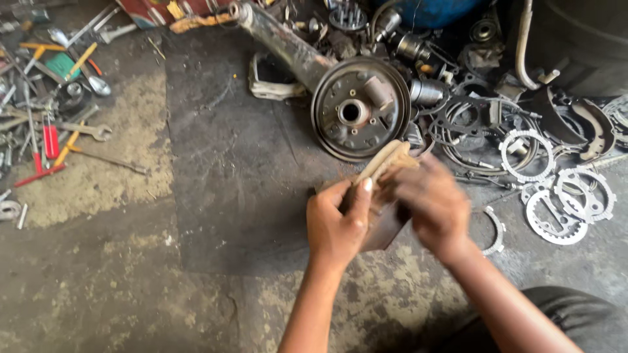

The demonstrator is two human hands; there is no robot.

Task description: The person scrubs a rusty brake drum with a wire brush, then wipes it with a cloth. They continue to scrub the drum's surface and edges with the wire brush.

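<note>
Curved brake shoe (383,163): clamped in both grips, left hand (337,225) at lower end, right hand (432,202) alongside; long axis rising toward the backing plate (360,108) just beyond.

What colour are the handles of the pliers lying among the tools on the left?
Red; the pliers show clearly in the head view.

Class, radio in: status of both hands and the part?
Left hand and right hand both gripping curved brake shoe. Drum backing plate just beyond. Nothing between.
</note>
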